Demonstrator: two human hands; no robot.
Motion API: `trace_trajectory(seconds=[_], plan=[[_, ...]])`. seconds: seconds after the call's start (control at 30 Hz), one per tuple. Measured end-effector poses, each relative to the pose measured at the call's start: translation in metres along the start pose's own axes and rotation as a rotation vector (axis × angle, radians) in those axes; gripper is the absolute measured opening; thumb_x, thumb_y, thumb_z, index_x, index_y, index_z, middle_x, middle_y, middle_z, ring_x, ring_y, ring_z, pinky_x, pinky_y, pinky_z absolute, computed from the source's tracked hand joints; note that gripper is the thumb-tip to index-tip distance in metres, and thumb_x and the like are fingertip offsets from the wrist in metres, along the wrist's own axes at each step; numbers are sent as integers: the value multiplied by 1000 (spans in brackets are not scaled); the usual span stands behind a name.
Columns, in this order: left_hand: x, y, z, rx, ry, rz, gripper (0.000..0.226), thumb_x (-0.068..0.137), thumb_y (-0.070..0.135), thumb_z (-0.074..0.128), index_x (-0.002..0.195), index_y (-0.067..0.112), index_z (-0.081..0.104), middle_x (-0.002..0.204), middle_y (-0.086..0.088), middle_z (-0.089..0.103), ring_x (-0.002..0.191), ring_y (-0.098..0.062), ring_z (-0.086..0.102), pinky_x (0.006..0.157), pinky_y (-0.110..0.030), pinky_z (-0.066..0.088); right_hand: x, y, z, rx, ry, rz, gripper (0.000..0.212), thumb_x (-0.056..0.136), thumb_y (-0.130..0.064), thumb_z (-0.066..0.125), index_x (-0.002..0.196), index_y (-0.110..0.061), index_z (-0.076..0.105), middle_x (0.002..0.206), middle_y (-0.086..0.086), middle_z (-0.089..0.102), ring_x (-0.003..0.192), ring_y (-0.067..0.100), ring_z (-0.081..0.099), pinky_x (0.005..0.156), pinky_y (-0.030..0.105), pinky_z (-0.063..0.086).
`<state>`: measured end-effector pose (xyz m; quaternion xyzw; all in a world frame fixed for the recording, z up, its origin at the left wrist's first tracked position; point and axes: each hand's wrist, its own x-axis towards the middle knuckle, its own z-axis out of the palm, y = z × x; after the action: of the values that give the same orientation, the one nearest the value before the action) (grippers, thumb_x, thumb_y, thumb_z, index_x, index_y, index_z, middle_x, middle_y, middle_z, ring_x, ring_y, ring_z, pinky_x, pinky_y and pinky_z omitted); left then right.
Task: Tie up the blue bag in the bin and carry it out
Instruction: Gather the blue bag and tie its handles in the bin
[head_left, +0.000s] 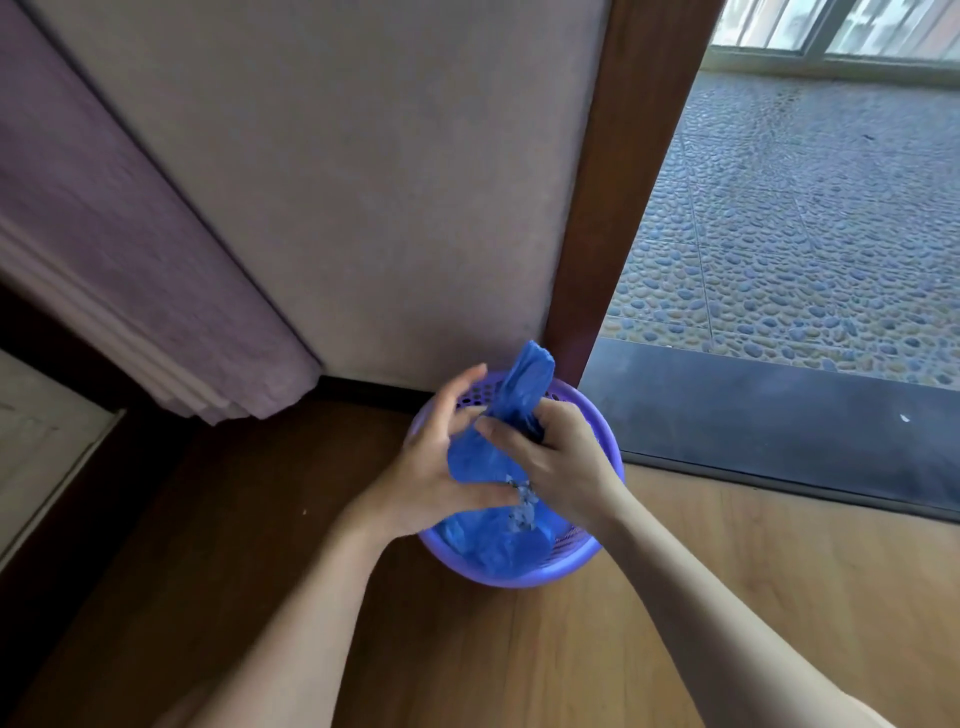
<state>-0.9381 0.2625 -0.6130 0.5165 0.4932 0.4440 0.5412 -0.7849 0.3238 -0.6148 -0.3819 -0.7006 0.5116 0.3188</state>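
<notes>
Two hands (left hand (431, 467), right hand (563, 460)), one blue bag (524, 384), one bin (519, 577).

The head view looks steeply down, close above the bin (519, 569) by the doorway.
</notes>
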Motion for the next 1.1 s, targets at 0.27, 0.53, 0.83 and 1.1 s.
trace_trajectory(seconds=[0.27, 0.53, 0.83, 1.1], plan=[[15, -31, 18, 25, 477, -40, 44, 102, 19, 47, 61, 26, 62, 57, 10, 60, 64, -4, 60, 70, -24, 48, -4, 2, -27, 35, -84, 134, 38, 88, -36, 71, 124, -25, 61, 100, -3, 72, 93, 8, 67, 83, 37, 54], [20, -34, 5, -800, 630, -174, 41, 105, 29, 36, 66, 16, 40, 50, 4, 36, 56, -18, 53, 88, -40, 51, -26, 16, -117, 91, -51, 188, 42, 72, -45, 76, 111, -29, 73, 95, -8, 77, 91, 10, 72, 78, 24, 54], [15, -38, -11, -999, 609, -173, 44, 104, 35, 37, 64, 17, 40, 53, 4, 28, 50, -12, 34, 92, -35, 48, -27, 59, -98, -127, -270, 190, 113, 56, -30, 88, 148, -51, 25, 155, -22, 33, 139, 6, 43, 114, 41, 40], [12, -28, 3, -942, 511, -231, 43, 105, 34, 36, 66, 17, 41, 53, 4, 30, 47, -11, 35, 88, -32, 47, -1, 66, -30, -78, -164, 101, 5, 93, -18, 66, 91, -17, 71, 109, -17, 67, 105, 4, 63, 92, 35, 48]])
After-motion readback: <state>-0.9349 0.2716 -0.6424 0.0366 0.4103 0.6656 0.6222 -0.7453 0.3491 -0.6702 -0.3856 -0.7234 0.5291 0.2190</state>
